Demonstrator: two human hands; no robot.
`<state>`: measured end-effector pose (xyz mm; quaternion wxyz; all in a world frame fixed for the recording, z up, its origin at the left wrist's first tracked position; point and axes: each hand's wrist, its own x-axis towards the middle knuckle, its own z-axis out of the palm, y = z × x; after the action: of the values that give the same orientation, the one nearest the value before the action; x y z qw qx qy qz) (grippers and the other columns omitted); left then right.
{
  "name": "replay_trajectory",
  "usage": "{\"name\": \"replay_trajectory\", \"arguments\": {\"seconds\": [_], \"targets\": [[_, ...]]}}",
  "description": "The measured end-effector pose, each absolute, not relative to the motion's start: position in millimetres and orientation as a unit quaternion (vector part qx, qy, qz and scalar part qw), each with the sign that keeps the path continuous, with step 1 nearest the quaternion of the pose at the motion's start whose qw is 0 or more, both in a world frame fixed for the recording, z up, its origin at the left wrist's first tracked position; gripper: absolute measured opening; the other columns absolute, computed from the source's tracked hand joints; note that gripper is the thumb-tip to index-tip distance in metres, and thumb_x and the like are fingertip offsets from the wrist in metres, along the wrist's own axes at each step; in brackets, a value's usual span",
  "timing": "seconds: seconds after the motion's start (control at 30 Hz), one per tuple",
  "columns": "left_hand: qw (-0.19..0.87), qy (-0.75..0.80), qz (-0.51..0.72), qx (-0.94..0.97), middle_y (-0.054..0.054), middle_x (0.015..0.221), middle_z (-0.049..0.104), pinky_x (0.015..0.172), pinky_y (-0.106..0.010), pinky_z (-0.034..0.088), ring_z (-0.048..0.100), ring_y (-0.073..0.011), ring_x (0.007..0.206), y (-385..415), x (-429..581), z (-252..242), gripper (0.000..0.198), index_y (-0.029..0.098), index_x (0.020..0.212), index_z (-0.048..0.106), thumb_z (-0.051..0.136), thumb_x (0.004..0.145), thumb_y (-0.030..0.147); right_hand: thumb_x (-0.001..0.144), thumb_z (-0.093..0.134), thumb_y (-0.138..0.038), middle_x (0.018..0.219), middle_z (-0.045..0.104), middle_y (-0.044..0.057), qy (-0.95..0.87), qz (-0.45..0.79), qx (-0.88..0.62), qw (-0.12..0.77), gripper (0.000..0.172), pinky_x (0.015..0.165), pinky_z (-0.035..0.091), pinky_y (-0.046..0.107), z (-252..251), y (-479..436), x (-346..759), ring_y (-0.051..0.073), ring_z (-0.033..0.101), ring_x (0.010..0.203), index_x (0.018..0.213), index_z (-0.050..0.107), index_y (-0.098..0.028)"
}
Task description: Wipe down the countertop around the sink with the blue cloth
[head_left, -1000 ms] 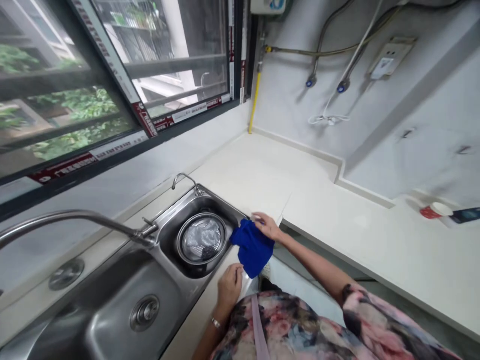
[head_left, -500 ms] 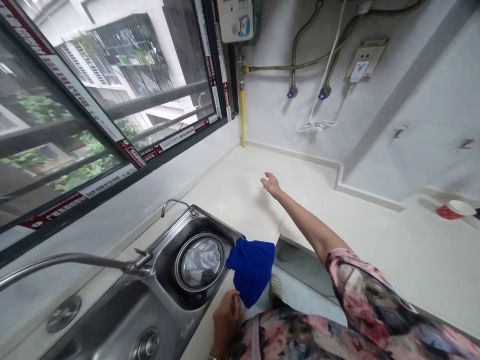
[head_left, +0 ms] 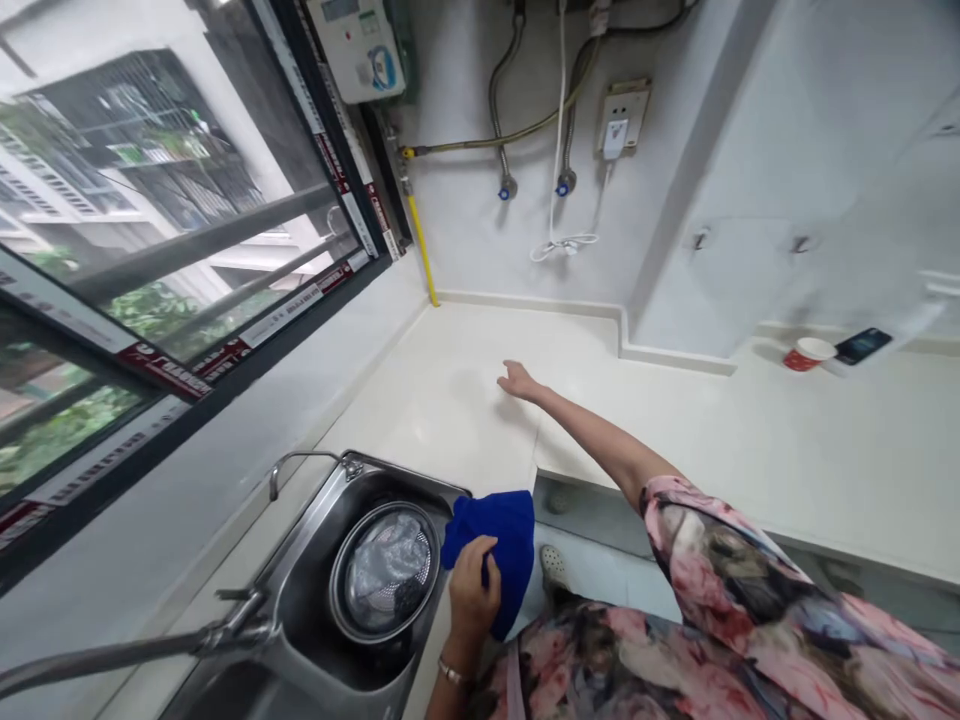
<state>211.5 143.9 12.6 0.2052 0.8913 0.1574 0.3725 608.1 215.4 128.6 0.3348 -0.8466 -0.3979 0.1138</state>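
Observation:
A blue cloth (head_left: 510,530) drapes over the counter's front edge beside the sink. My left hand (head_left: 472,588) hovers over the cloth's left side, its fingers loosely bent and apart, with nothing visible in them; whether it touches the cloth I cannot tell. Stretched out above the pale countertop (head_left: 420,390), my right hand (head_left: 519,382) is open and holds nothing. In the smaller bowl of the steel sink (head_left: 300,570) sits a round perforated metal basket (head_left: 386,570), with clear crumpled plastic (head_left: 390,550) inside it.
A large faucet (head_left: 135,650) and a thin curved spout (head_left: 300,458) rise along the sink. A red paper cup (head_left: 807,354) and a phone (head_left: 862,345) are on the right counter. Ahead, a yellow pipe (head_left: 422,245) and a looped white cable (head_left: 562,243) run along the wall.
My left hand has moved up to the cloth, its fingers loosening. My right hand still reaches over the counter. The view has turned right, bringing the phone into sight.

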Motion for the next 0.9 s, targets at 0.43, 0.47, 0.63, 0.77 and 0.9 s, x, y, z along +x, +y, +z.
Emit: {"name": "replay_trajectory", "arguments": {"seconds": [0.43,0.47,0.63,0.77,0.9], "targets": [[0.195,0.179,0.294,0.919,-0.011,0.108,0.075,0.094,-0.039,0.06,0.072,-0.0227,0.103,135.0,226.2,-17.8,0.028,0.022,0.103,0.077,0.05,0.099,0.014,0.091,0.05,-0.027,0.16,0.042,0.025,-0.382,0.095,-0.83,0.395,0.068,0.125,0.036,0.058,122.9,220.7,642.9,0.034,0.048,0.143,0.155,0.037,-0.008],[0.196,0.176,0.293,0.919,-0.011,0.109,0.075,0.094,-0.039,0.06,0.072,-0.0228,0.103,135.7,226.1,-17.9,0.028,0.022,0.104,0.077,0.051,0.099,0.014,0.09,0.052,-0.026,0.158,0.044,0.024,-0.375,0.108,-0.834,0.389,0.067,0.126,0.035,0.059,108.1,216.1,639.7,0.034,0.045,0.146,0.154,0.04,-0.008],[0.204,0.176,0.29,0.918,-0.011,0.109,0.075,0.092,-0.04,0.059,0.071,-0.0244,0.102,140.8,227.2,-20.0,0.025,0.021,0.104,0.077,0.054,0.098,0.016,0.085,0.06,-0.022,0.152,0.051,0.027,-0.341,0.17,-0.853,0.356,0.06,0.125,0.038,0.056,58.1,193.9,627.2,0.036,0.049,0.144,0.142,0.052,-0.006],[0.202,0.159,0.296,0.92,-0.01,0.107,0.075,0.092,-0.039,0.058,0.07,-0.0237,0.1,143.4,231.0,-17.9,0.024,0.021,0.103,0.077,0.055,0.098,0.015,0.083,0.064,-0.022,0.151,0.054,0.027,-0.336,0.196,-0.855,0.344,0.057,0.125,0.04,0.053,48.7,183.2,620.3,0.035,0.051,0.145,0.136,0.056,-0.004],[0.184,0.147,0.314,0.92,-0.009,0.104,0.074,0.089,-0.036,0.056,0.07,-0.0223,0.096,144.5,234.1,-15.7,0.023,0.02,0.101,0.076,0.055,0.098,0.014,0.084,0.068,-0.029,0.146,0.062,0.015,-0.359,0.199,-0.844,0.347,0.051,0.125,0.041,0.042,51.9,170.5,607.7,0.026,0.051,0.146,0.134,0.062,-0.018]]}}
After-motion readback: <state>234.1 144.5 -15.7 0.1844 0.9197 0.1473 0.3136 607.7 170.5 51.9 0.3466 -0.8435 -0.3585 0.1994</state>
